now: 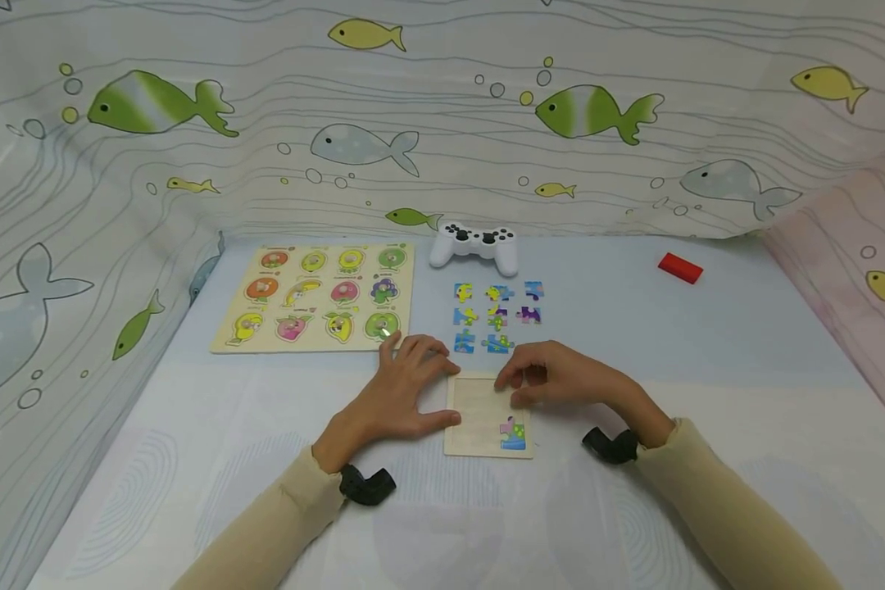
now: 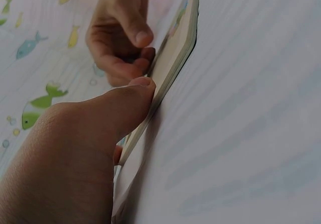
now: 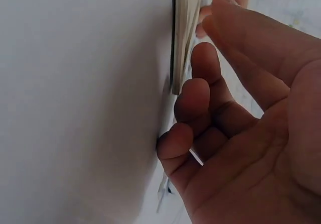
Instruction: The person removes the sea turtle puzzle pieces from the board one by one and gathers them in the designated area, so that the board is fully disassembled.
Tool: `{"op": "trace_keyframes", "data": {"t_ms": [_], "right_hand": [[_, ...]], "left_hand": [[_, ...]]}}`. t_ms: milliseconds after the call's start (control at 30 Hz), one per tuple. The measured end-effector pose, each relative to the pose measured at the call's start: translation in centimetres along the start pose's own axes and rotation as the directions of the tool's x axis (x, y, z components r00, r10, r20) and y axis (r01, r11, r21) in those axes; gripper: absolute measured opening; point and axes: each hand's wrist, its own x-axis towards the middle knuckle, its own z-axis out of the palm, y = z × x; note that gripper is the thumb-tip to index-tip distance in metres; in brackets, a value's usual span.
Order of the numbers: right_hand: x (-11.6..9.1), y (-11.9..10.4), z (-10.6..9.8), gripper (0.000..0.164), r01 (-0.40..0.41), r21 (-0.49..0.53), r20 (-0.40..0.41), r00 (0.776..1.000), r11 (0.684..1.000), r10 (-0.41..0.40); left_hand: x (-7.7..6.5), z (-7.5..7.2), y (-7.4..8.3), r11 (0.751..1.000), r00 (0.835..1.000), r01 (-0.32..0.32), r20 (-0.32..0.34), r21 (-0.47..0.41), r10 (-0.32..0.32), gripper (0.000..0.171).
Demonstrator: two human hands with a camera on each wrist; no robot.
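Note:
A square wooden puzzle tray [image 1: 479, 410] lies on the table with one jigsaw piece [image 1: 514, 434] in its lower right corner. My left hand [image 1: 406, 389] spreads beside it, thumb on the left rim and index fingertip at the upper left corner. In the left wrist view the thumb [image 2: 138, 96] rests against the tray's edge [image 2: 175, 58]. Over the tray's upper right side, my right hand [image 1: 553, 377] has loosely bent fingers. The right wrist view shows its fingertips [image 3: 193, 98] by the tray's edge, with no piece between thumb and fingers.
Several loose jigsaw pieces [image 1: 497, 342] lie in rows just beyond the tray. To the left is a wooden fruit board [image 1: 317, 338]. A white game controller [image 1: 475, 242] stands behind the pieces, and a red block [image 1: 681, 268] lies far right. A fish-print cloth [image 1: 457, 98] rises at the back.

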Motion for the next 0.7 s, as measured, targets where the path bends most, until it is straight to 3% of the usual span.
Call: {"op": "trace_keyframes", "data": {"t_ms": [300, 567, 700], "right_hand": [[-0.8, -1.3, 1.3, 0.026, 0.026, -0.167, 0.034, 0.999, 0.986, -0.02], [-1.3, -2.0, 2.1, 0.024, 0.092, -0.243, 0.052, 0.995, 0.966, -0.082], [-1.4, -2.4, 2.2, 0.023, 0.089, -0.261, 0.066, 0.995, 0.961, -0.075]], "left_hand": [[0.0, 0.1, 0.0, 1.0, 1.0, -0.007, -0.013, 0.001, 0.007, 0.056], [0.1, 0.1, 0.0, 1.0, 1.0, -0.012, -0.019, 0.004, 0.012, 0.056], [0.0, 0.1, 0.0, 1.0, 1.0, -0.006, -0.016, 0.001, 0.006, 0.056]]}}
